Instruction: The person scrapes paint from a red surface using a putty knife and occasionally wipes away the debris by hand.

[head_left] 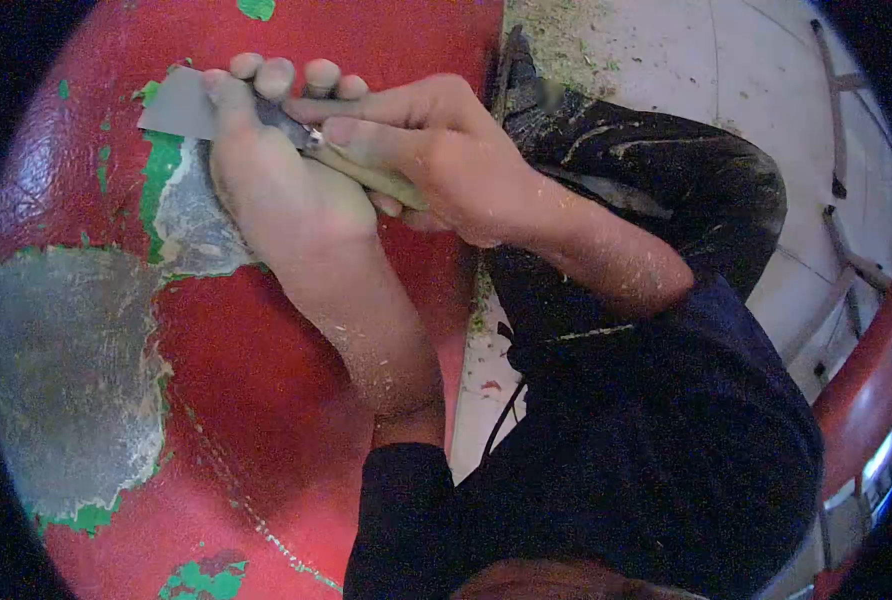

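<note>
A scraper has a flat grey metal blade (178, 106) and a pale, wood-like handle (391, 183). My right hand (451, 150) is closed round the handle, its thumb and forefinger near where handle and blade meet. Palm up, my left hand (286, 170) grips the blade, thumb on top and fingertips curled at the far side. The blade's wide end sticks out to the left, over a red surface (296, 330). Under the blade and beside my left hand, green (161, 185) and bare grey (201, 215) show where the red coating is gone.
A larger bare grey patch (76, 370) with ragged edges lies at the left. Green spots (206, 578) dot the red surface. My bent leg in dusty black trousers (666, 160) is at the right. Flakes litter the pale tiled floor (656, 60); dark metal bars (831, 120) stand at far right.
</note>
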A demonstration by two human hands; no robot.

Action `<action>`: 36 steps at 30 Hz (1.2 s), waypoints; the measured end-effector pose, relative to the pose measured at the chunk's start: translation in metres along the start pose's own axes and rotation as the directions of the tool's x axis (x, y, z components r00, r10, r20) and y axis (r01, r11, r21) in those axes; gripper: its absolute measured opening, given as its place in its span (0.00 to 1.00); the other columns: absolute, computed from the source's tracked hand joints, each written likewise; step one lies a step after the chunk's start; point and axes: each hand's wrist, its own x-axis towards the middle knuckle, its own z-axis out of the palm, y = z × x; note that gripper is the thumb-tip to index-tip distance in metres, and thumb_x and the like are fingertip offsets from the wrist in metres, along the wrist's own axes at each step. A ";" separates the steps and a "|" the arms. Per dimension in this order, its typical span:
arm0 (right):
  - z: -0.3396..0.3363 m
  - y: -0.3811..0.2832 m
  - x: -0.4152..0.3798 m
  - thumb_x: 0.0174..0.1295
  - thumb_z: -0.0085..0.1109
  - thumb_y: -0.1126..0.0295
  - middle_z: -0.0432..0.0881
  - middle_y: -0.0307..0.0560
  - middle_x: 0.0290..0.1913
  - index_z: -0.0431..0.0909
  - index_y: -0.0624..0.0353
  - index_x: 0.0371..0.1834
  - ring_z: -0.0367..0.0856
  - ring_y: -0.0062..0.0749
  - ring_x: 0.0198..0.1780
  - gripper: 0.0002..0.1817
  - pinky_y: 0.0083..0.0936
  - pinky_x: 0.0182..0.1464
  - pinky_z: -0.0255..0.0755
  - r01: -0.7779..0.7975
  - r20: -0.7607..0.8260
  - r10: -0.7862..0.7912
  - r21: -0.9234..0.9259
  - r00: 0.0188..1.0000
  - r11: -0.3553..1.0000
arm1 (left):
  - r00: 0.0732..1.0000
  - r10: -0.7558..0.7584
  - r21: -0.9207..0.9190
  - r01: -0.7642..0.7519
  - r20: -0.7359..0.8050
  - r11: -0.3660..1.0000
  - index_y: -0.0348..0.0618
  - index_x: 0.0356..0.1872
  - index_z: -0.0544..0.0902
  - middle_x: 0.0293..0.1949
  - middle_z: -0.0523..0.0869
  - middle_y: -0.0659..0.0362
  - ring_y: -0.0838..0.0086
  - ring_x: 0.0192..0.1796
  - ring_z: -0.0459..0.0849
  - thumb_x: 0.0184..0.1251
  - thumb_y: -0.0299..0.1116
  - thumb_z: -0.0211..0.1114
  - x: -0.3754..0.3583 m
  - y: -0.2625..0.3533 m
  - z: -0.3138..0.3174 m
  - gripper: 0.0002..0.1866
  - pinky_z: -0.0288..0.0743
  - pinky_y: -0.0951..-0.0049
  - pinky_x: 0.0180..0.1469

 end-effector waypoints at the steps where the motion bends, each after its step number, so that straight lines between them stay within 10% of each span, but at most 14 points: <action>1: 0.001 -0.002 0.001 0.64 0.52 0.61 0.70 0.34 0.16 0.81 0.59 0.36 0.62 0.15 0.15 0.13 0.16 0.15 0.50 -0.043 0.021 0.042 0.030 0.999 0.999 | 0.998 -0.060 -0.034 0.060 -0.005 0.998 0.46 0.35 0.69 0.23 0.70 0.63 0.69 0.24 0.75 0.72 0.44 0.47 -0.009 -0.003 -0.005 0.13 0.76 0.62 0.30; 8: -0.003 -0.005 0.001 0.64 0.51 0.61 0.70 0.34 0.16 0.81 0.57 0.44 0.62 0.15 0.14 0.14 0.17 0.13 0.49 -0.094 0.038 0.091 0.101 0.995 0.990 | 1.000 0.023 0.121 -0.022 -0.012 0.992 0.47 0.34 0.70 0.23 0.71 0.64 0.70 0.26 0.75 0.72 0.44 0.47 -0.005 -0.002 0.006 0.12 0.75 0.64 0.32; 9: -0.002 -0.011 0.002 0.64 0.51 0.61 0.70 0.34 0.16 0.81 0.57 0.44 0.62 0.15 0.14 0.15 0.17 0.13 0.49 -0.088 0.049 0.082 0.151 0.995 0.985 | 0.999 -0.031 0.068 0.032 -0.014 0.997 0.47 0.34 0.70 0.23 0.71 0.65 0.70 0.26 0.75 0.72 0.44 0.47 -0.012 -0.004 0.004 0.12 0.75 0.65 0.33; 10: -0.003 -0.010 -0.005 0.62 0.54 0.59 0.68 0.31 0.14 0.75 0.56 0.17 0.62 0.14 0.15 0.18 0.18 0.15 0.52 -0.141 0.016 0.140 0.129 0.990 0.982 | 0.997 -0.082 0.020 0.082 -0.016 0.996 0.47 0.34 0.70 0.24 0.71 0.65 0.70 0.27 0.75 0.72 0.43 0.47 -0.024 -0.008 -0.001 0.12 0.74 0.66 0.34; 14: -0.010 0.008 0.005 0.63 0.55 0.60 0.71 0.33 0.16 0.82 0.61 0.26 0.67 0.15 0.19 0.16 0.19 0.20 0.60 0.003 0.054 -0.005 0.039 0.999 0.999 | 0.966 -0.160 -0.260 0.211 0.204 0.942 0.45 0.33 0.69 0.27 0.72 0.64 0.70 0.28 0.75 0.72 0.43 0.46 -0.008 -0.013 -0.023 0.14 0.74 0.68 0.34; 18: 0.008 -0.004 0.024 0.63 0.53 0.60 0.74 0.31 0.19 0.82 0.59 0.43 0.69 0.16 0.22 0.15 0.19 0.24 0.65 0.323 -0.037 -0.324 -0.046 0.945 0.945 | 0.998 0.063 0.278 -0.068 0.027 0.958 0.35 0.48 0.71 0.39 0.78 0.51 0.63 0.42 0.80 0.71 0.43 0.47 0.003 0.012 0.015 0.19 0.77 0.64 0.44; 21: -0.023 -0.008 0.002 0.65 0.49 0.65 0.70 0.30 0.20 0.73 0.62 0.57 0.63 0.11 0.18 0.20 0.14 0.17 0.55 0.290 -0.217 -0.303 -0.089 0.928 0.953 | 0.929 0.224 0.702 -0.370 0.295 0.609 0.31 0.56 0.67 0.49 0.76 0.45 0.58 0.46 0.80 0.69 0.42 0.52 -0.018 0.009 0.011 0.24 0.76 0.65 0.49; 22: -0.046 -0.002 -0.006 0.65 0.48 0.66 0.70 0.30 0.20 0.71 0.63 0.59 0.63 0.11 0.17 0.21 0.13 0.17 0.54 0.264 -0.324 -0.289 -0.121 0.901 0.957 | 0.736 0.432 0.712 -0.654 0.521 0.255 0.35 0.59 0.67 0.54 0.73 0.44 0.53 0.53 0.76 0.65 0.43 0.58 -0.008 0.007 -0.013 0.27 0.71 0.57 0.56; 25: -0.107 -0.022 -0.063 0.67 0.46 0.65 0.69 0.31 0.21 0.68 0.65 0.61 0.60 0.10 0.16 0.22 0.10 0.16 0.52 0.180 -0.595 -0.335 -0.305 0.731 0.935 | 0.264 0.476 0.540 -0.302 0.839 -0.785 0.44 0.59 0.70 0.59 0.69 0.41 0.49 0.61 0.68 0.63 0.43 0.58 -0.008 0.049 -0.016 0.25 0.58 0.43 0.62; 30: -0.184 -0.071 -0.200 0.68 0.47 0.65 0.72 0.36 0.21 0.70 0.58 0.60 0.64 0.14 0.15 0.19 0.11 0.14 0.57 0.253 -0.748 -0.612 -0.559 0.259 0.790 | 0.542 0.205 0.297 -0.086 0.815 -0.951 0.55 0.59 0.72 0.61 0.72 0.58 0.53 0.63 0.67 0.61 0.48 0.59 -0.013 0.006 0.006 0.25 0.57 0.48 0.63; 32: -0.205 -0.084 -0.244 0.66 0.50 0.66 0.72 0.37 0.20 0.71 0.58 0.60 0.65 0.14 0.15 0.19 0.11 0.13 0.57 0.243 -0.724 -0.686 -0.654 0.071 0.716 | 0.536 -0.196 0.268 -0.666 0.821 -0.697 0.54 0.60 0.73 0.55 0.78 0.57 0.62 0.55 0.76 0.64 0.47 0.57 0.001 -0.004 -0.019 0.23 0.67 0.57 0.58; 33: -0.227 -0.076 -0.269 0.66 0.51 0.67 0.72 0.37 0.20 0.71 0.58 0.59 0.66 0.14 0.16 0.19 0.12 0.13 0.56 0.216 -0.714 -0.700 -0.682 0.010 0.698 | 0.750 -0.347 0.739 -0.645 0.563 -0.196 0.52 0.57 0.75 0.52 0.81 0.56 0.66 0.51 0.79 0.65 0.44 0.56 -0.021 -0.012 -0.018 0.21 0.70 0.62 0.53; 34: -0.248 -0.064 -0.288 0.65 0.52 0.67 0.72 0.37 0.20 0.71 0.58 0.59 0.67 0.15 0.17 0.19 0.13 0.13 0.56 0.198 -0.704 -0.708 -0.701 -0.046 0.685 | 0.717 -0.622 0.947 -0.190 0.314 0.260 0.50 0.55 0.77 0.49 0.83 0.55 0.70 0.46 0.83 0.66 0.41 0.56 -0.039 -0.018 -0.019 0.18 0.74 0.67 0.49; 36: -0.289 -0.032 -0.318 0.62 0.55 0.63 0.74 0.40 0.19 0.77 0.61 0.48 0.68 0.19 0.16 0.16 0.19 0.16 0.61 -0.098 -0.721 -0.691 -0.685 -0.053 0.722 | 0.722 -0.305 0.778 -0.617 0.621 0.120 0.41 0.50 0.80 0.40 0.84 0.53 0.74 0.37 0.83 0.66 0.35 0.56 -0.078 -0.040 -0.049 0.15 0.75 0.75 0.37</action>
